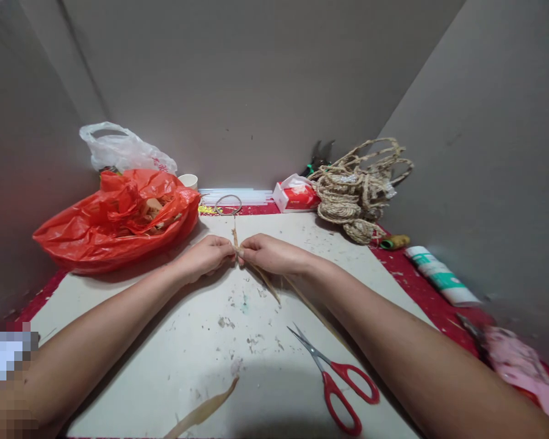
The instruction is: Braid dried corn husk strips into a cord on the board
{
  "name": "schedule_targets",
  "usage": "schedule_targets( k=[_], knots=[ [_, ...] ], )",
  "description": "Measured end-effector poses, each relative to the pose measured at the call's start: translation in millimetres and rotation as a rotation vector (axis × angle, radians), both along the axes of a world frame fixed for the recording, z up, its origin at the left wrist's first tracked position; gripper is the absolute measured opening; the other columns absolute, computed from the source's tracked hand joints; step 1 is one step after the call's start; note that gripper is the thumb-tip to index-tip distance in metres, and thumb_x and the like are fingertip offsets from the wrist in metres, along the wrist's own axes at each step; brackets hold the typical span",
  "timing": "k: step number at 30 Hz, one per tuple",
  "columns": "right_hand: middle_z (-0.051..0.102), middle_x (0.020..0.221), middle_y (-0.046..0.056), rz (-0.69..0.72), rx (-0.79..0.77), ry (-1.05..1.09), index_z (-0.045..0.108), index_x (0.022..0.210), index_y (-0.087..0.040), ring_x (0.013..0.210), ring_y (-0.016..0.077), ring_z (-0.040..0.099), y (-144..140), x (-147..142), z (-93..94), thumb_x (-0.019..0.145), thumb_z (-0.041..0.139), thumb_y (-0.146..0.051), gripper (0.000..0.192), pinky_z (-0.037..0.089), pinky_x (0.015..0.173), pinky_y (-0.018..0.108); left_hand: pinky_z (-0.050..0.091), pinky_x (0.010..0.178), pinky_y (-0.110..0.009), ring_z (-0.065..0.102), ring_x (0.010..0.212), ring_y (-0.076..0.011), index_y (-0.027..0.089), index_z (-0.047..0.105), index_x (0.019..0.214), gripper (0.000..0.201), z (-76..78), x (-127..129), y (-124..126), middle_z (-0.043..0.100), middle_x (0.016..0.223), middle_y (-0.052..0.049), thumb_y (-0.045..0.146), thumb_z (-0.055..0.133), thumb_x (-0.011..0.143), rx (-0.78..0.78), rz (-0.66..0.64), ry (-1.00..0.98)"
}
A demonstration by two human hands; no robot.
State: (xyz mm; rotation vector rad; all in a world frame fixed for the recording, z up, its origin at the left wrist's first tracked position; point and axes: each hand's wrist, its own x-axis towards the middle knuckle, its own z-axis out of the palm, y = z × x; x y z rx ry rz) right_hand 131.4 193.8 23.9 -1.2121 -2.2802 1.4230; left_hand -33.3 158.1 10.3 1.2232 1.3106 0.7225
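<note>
head camera, and i see the left hand (209, 253) and the right hand (274, 253) meeting over the far half of the white sheet (178, 360). the left thumb and fingers are closed in a pinch on a tan strip (236, 238); the right thumb and fingers pinch it too, just beside them. that strip sits above the sheet's far middle, one end poking up between the hands, and a thin looped wire (235, 222) runs on from it toward the sheet's far edge. whether the two are fastened together i can't tell. two tan lengths (269, 288) trail from the right hand toward the sheet's near side.

red-handled scissors (319, 357) lie on the sheet's near right part, blades slightly parted. a loose leaf strip (205, 410) lies by the sheet's near edge. over the sheet's far left corner bulges a red plastic bag (91, 244) with brown scraps (152, 210) in it. past the sheet's far edge i make out a white cup (190, 182), clear sticks (251, 196) and a tissue pack (299, 198). rope coils (341, 204) heap at the sheet's far right corner; off its right edge lie a small spool (396, 242) and a white-and-green roll (443, 280).
</note>
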Motion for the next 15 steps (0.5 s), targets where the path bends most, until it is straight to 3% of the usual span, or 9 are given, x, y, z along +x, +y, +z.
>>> schedule_targets(
  k=[2,5,11,15],
  knots=[
    [0.043,0.051,-0.004,0.01,0.153,-0.059,0.059,0.066,-0.013,0.048,0.0077,0.035,-2.2,-2.0,1.1,0.082,0.049,-0.016,0.019,0.028,0.048,0.02,0.01,0.036,-0.022,0.016,0.034,-0.0042,0.017,0.055,0.063,0.019,-1.2,2.4,-1.0,0.029,0.045,0.008,0.03,0.055,0.076,-0.03,-0.014,-0.046],
    [0.048,0.053,-0.001,0.017,0.254,-0.14,0.062,0.067,-0.012,0.051,0.0094,0.039,-4.5,-2.2,3.6,0.082,0.047,-0.017,0.022,0.03,0.052,0.022,0.011,0.036,-0.021,0.017,0.034,-0.0042,0.017,0.053,0.062,0.019,-3.5,6.8,-2.7,0.029,0.043,0.009,0.029,0.056,0.076,0.002,0.015,-0.035],
    [0.047,0.054,0.0,0.054,0.351,-0.306,0.059,0.064,-0.013,0.051,0.0106,0.038,-3.7,6.0,15.2,0.081,0.048,-0.024,0.023,0.027,0.049,0.023,0.018,0.042,-0.02,0.024,0.039,-0.0039,0.015,0.051,0.056,0.022,-7.1,13.4,-5.5,0.036,0.044,0.007,0.027,0.056,0.074,0.159,0.098,0.107],
    [0.049,0.055,0.001,0.092,0.31,-0.291,0.058,0.064,-0.013,0.051,0.0112,0.041,-9.3,3.7,19.4,0.082,0.042,-0.02,0.024,0.029,0.05,0.023,0.02,0.045,-0.02,0.027,0.043,-0.004,0.014,0.048,0.053,0.022,-8.9,14.7,-6.7,0.039,0.047,0.007,0.023,0.054,0.073,0.206,0.116,0.096]
  ],
)
